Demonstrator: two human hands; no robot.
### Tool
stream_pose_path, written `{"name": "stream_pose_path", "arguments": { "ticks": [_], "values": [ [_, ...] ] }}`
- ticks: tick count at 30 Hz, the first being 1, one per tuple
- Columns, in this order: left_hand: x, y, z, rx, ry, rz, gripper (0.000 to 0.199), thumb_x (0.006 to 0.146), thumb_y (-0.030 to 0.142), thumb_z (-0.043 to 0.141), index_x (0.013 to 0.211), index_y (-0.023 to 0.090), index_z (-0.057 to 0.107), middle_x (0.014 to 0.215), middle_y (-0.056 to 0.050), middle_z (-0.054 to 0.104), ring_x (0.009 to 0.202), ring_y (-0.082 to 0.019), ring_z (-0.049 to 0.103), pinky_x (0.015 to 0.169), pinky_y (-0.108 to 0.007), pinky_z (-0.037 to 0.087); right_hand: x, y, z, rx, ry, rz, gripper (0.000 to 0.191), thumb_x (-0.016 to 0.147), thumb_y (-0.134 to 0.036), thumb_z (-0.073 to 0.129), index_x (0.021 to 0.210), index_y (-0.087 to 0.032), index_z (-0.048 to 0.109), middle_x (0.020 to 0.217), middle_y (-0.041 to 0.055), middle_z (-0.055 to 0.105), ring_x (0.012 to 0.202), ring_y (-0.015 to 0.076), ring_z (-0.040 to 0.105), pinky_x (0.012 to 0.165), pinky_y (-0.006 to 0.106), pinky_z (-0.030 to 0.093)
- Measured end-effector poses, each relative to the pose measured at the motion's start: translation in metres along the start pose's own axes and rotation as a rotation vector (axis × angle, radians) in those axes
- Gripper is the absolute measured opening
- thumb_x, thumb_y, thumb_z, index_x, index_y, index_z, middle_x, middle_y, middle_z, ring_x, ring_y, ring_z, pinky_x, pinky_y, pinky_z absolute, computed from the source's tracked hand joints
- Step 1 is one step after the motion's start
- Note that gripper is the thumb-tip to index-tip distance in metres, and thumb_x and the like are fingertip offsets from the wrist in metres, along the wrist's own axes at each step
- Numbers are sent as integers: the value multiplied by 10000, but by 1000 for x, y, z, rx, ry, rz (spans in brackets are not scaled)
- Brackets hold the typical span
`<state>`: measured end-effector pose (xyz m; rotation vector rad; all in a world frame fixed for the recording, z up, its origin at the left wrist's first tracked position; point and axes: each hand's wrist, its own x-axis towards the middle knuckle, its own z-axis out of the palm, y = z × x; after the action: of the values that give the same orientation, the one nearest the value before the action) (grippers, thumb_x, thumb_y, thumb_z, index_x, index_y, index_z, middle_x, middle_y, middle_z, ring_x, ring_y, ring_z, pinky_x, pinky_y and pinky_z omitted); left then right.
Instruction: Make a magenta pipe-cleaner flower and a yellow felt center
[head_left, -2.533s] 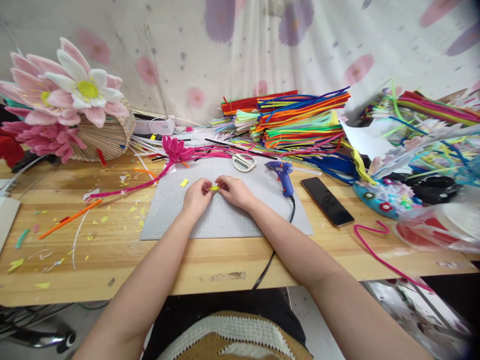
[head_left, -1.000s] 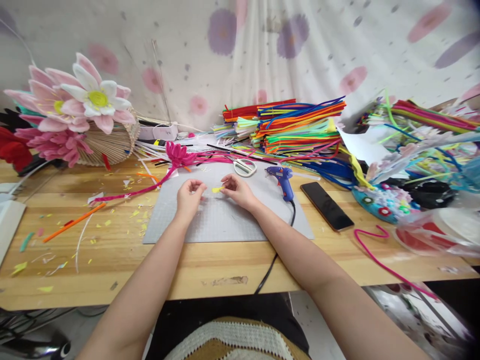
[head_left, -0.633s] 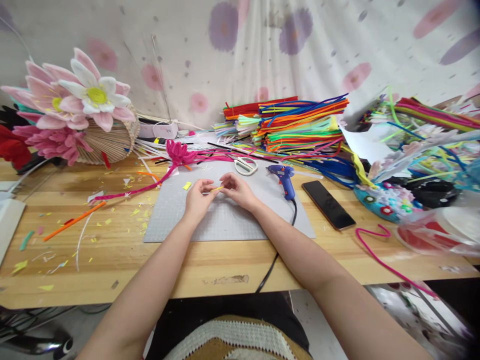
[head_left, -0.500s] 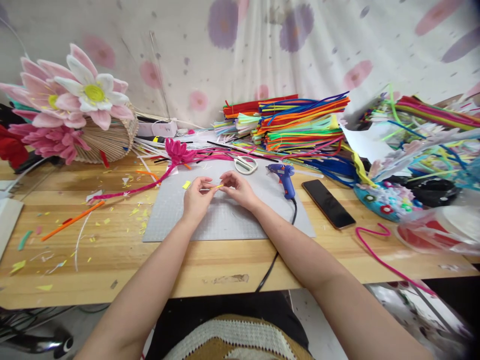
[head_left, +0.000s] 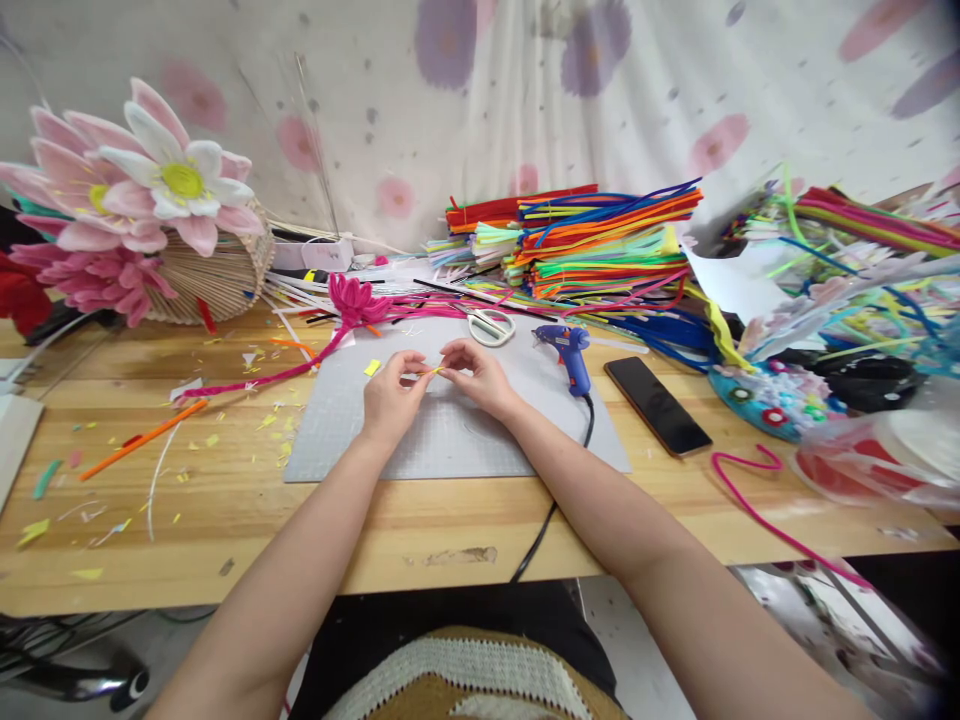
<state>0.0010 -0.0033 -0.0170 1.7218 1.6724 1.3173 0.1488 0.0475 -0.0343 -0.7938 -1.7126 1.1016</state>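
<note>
Between the fingertips of both hands is a small, thin yellow strip; its material is too small to tell. My left hand pinches one end and my right hand pinches the other, thumbs facing each other. Both hands are above a grey cutting mat. Left of my left hand a small yellow piece lies on the mat. Behind my hands are white-handled scissors. To the right lies a blue glue gun on the mat's edge.
A pink pipe-cleaner flower with a long stem lies at the left. Bundled pipe cleaners are stacked at the back. A phone lies right of the mat. An orange pipe cleaner and yellow scraps litter the left side.
Both hands keep their pinch on the yellow strip, with only a slight shift of the fingers. The view has tilted a little; objects on the table stay in place.
</note>
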Motion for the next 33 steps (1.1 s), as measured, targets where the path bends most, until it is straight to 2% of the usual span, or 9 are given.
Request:
{"name": "stream_pose_path", "arguments": {
  "ticks": [5,11,16,19,25,29,33],
  "values": [
    [2,-5,2,-11,-15,-26,255,728,263,615,966,222,533,857,-12,673,795,-148,628,710,-273,477,0,-2,1,-76,18,-14,191,705,-268,601,859,-193,515,759,3,592,721,123,575,721,287,461],
    [7,-12,5,114,-48,22,418,636,201,689,1017,250,525,917,-30,665,963,-213,567,866,-354,402,1,3,1,-320,31,31,124,713,-162,546,832,-195,553,758,-6,607,692,116,553,668,263,429],
    [10,-18,8,137,-100,-7,386,649,179,653,1011,220,527,921,-41,649,808,-183,559,779,-327,415,3,6,0,-462,0,20,107,698,-156,583,797,-196,580,732,-3,607,671,121,515,651,260,400],
    [11,-20,9,108,-121,-41,316,685,173,601,990,213,526,871,-29,637,733,-155,559,716,-298,426,4,7,0,-425,-16,50,104,699,-163,589,798,-192,574,730,-6,609,640,111,514,635,251,401],
    [12,-21,10,86,-132,-55,239,704,161,563,935,214,530,791,-8,622,699,-140,573,660,-268,428,2,9,-1,-363,-40,94,158,690,-191,605,841,-185,558,731,-11,613,616,100,526,620,244,417],
    [12,-20,9,81,-135,-60,250,700,144,561,936,215,521,772,-4,622,691,-139,577,657,-265,434,0,10,-4,-344,-46,67,245,674,-157,600,910,-187,542,810,11,617,668,105,557,649,250,445],
    [12,-21,9,80,-138,-54,261,693,139,563,941,211,517,790,-10,627,693,-139,576,660,-267,438,-1,9,-6,-364,-56,23,233,688,-145,582,913,-182,539,814,25,606,681,110,561,659,255,457]
  ]
}}
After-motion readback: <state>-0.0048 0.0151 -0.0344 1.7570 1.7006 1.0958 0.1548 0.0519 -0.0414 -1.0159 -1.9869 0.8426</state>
